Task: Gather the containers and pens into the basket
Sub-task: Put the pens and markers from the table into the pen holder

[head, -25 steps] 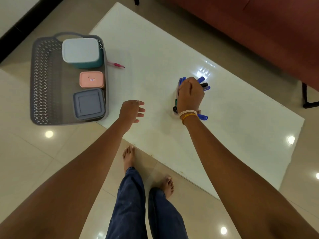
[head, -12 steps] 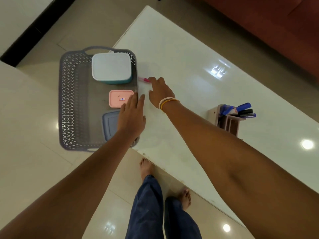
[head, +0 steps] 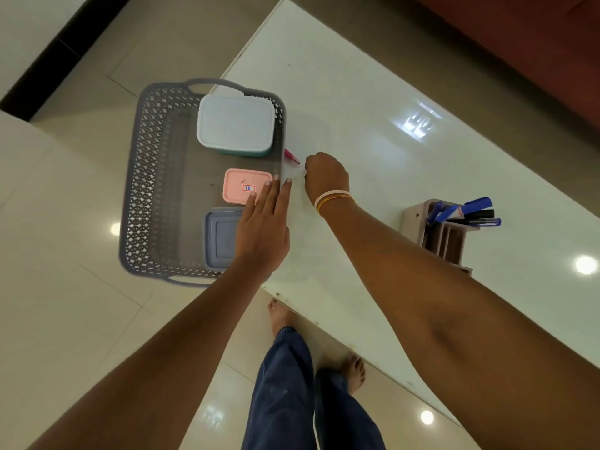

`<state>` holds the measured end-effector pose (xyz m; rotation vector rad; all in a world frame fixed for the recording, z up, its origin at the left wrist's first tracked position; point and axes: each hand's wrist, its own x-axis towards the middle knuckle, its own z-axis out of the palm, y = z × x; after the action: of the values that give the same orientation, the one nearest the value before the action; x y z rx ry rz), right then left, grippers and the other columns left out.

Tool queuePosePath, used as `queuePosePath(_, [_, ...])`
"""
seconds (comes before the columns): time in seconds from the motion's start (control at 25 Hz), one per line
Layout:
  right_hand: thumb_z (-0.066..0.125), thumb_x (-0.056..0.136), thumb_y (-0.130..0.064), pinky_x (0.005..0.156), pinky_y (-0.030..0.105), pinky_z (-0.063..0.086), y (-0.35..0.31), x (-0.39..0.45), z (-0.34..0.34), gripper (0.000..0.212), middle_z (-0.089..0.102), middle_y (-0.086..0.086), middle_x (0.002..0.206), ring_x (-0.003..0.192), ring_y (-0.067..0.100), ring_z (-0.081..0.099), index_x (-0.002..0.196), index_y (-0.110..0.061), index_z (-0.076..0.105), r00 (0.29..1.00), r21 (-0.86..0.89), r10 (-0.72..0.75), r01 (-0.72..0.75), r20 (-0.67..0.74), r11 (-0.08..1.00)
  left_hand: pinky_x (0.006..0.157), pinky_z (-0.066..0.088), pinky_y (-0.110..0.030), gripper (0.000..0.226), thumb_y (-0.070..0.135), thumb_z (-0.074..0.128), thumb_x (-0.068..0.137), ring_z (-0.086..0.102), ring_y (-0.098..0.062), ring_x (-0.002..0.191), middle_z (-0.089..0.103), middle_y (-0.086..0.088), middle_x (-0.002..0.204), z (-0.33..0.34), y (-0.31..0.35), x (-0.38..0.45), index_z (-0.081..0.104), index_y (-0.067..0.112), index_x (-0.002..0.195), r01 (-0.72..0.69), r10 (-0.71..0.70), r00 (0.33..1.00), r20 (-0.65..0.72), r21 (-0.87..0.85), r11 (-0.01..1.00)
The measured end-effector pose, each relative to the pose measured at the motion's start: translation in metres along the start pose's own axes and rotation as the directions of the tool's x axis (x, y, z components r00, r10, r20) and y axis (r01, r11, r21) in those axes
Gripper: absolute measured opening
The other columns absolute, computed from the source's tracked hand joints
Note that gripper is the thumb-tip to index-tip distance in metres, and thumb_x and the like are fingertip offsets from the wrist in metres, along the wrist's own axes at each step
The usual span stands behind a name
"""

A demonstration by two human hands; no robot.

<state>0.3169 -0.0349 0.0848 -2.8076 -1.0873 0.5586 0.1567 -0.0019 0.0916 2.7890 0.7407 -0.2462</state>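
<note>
A grey perforated basket (head: 143, 177) sits at the table's left end. It holds a white-lidded teal container (head: 235, 125), a small pink container (head: 240, 186) and a blue-grey container (head: 220, 238). My left hand (head: 263, 228) lies flat with straight fingers over the basket's right rim, partly covering the pink and blue-grey containers. A pink pen (head: 291, 156) lies on the table beside that rim. My right hand (head: 326, 177) has curled fingers that meet the pen's right end. A pen holder (head: 444, 237) with blue and black pens (head: 474, 211) is tipped over at the right.
The white glossy table (head: 373, 102) runs from the basket towards the right. A dark red sofa (head: 535, 43) stands behind it. My legs and bare feet (head: 282, 316) are on the tiled floor at the table's near edge.
My right hand left the pen holder, crossed left to the pink pen and curled at its end. My left hand moved from the table onto the basket's right rim.
</note>
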Motion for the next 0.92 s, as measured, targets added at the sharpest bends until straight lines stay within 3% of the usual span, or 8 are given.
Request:
queuePosePath(0.16, [0.057, 0.093, -0.022, 0.090, 0.038, 0.049, 0.010, -0.014, -0.001, 0.034, 0.054, 0.012, 0.124, 0.115, 0.030, 0.055, 0.123, -0.008, 0.052, 0.998, 0.182, 0.036, -0.044, 0.047, 0.982, 0.119, 0.015, -0.039, 0.065, 0.017, 0.047, 0.095, 0.020, -0.028, 0.148, 0.024, -0.012, 0.159, -0.001, 0.001, -0.004, 0.017, 0.011, 0.154, 0.014, -0.014, 1.000, -0.015, 0.008, 1.000])
queuePosePath(0.28, [0.062, 0.091, -0.028, 0.095, 0.039, 0.049, -0.003, 0.002, 0.000, 0.045, 0.051, 0.010, 0.130, 0.120, 0.028, 0.052, 0.130, -0.011, 0.048, 0.997, 0.218, 0.042, -0.054, 0.061, 0.974, 0.119, 0.018, -0.040, 0.066, 0.016, 0.047, 0.094, 0.023, -0.030, 0.147, 0.027, -0.013, 0.158, -0.004, -0.002, -0.004, 0.019, 0.010, 0.153, 0.039, -0.040, 0.999, -0.026, -0.034, 0.999])
queuePosePath(0.4, [0.062, 0.092, -0.027, 0.093, 0.040, 0.051, -0.021, 0.028, -0.002, 0.038, 0.053, 0.010, 0.126, 0.115, 0.028, 0.055, 0.125, -0.011, 0.055, 0.997, 0.281, 0.069, -0.078, 0.042, 0.957, 0.119, 0.017, -0.039, 0.066, 0.015, 0.049, 0.093, 0.025, -0.031, 0.146, 0.028, -0.013, 0.157, -0.006, -0.004, -0.003, 0.021, 0.008, 0.152, 0.048, -0.050, 0.998, -0.034, -0.074, 0.996])
queuePosePath(0.52, [0.057, 0.093, -0.020, 0.084, 0.037, 0.051, -0.036, 0.040, 0.002, 0.022, 0.059, 0.012, 0.115, 0.107, 0.030, 0.059, 0.110, -0.008, 0.063, 0.998, 0.233, 0.069, -0.070, 0.013, 0.970, 0.120, 0.013, -0.034, 0.069, 0.015, 0.049, 0.092, 0.025, -0.027, 0.147, 0.025, -0.011, 0.159, -0.005, -0.009, -0.001, 0.018, 0.004, 0.152, 0.101, -0.107, 0.993, -0.043, -0.123, 0.987])
queuePosePath(0.6, [0.057, 0.091, -0.019, 0.081, 0.036, 0.051, -0.036, 0.038, 0.004, 0.020, 0.064, 0.014, 0.109, 0.103, 0.033, 0.062, 0.106, -0.007, 0.064, 0.990, 0.270, 0.137, -0.137, 0.017, 0.953, 0.120, 0.013, -0.034, 0.070, 0.013, 0.049, 0.090, 0.025, -0.027, 0.147, 0.025, -0.012, 0.158, -0.005, -0.009, 0.000, 0.017, 0.002, 0.152, 0.092, -0.099, 0.994, -0.039, -0.137, 0.986])
queuePosePath(0.76, [0.063, 0.083, -0.020, 0.078, 0.036, 0.055, -0.010, 0.010, 0.006, 0.022, 0.067, 0.012, 0.098, 0.092, 0.031, 0.065, 0.099, -0.005, 0.061, 0.890, 0.517, 0.450, -0.416, 0.065, 0.748, 0.119, 0.011, -0.032, 0.069, 0.012, 0.049, 0.091, 0.025, -0.026, 0.147, 0.024, -0.009, 0.159, -0.004, -0.007, 0.001, 0.018, 0.004, 0.152, 0.088, -0.091, 0.996, -0.015, -0.145, 0.985])
queuePosePath(0.92, [0.065, 0.082, -0.016, 0.075, 0.037, 0.060, 0.015, -0.023, 0.003, 0.007, 0.068, 0.007, 0.087, 0.078, 0.025, 0.069, 0.083, -0.014, 0.058, 0.822, 0.780, 0.550, -0.441, 0.151, 0.445, 0.117, 0.011, -0.033, 0.066, 0.015, 0.050, 0.094, 0.027, -0.027, 0.146, 0.028, -0.008, 0.158, -0.004, 0.005, -0.005, 0.020, 0.009, 0.152, 0.031, -0.033, 0.999, -0.013, -0.132, 0.991])
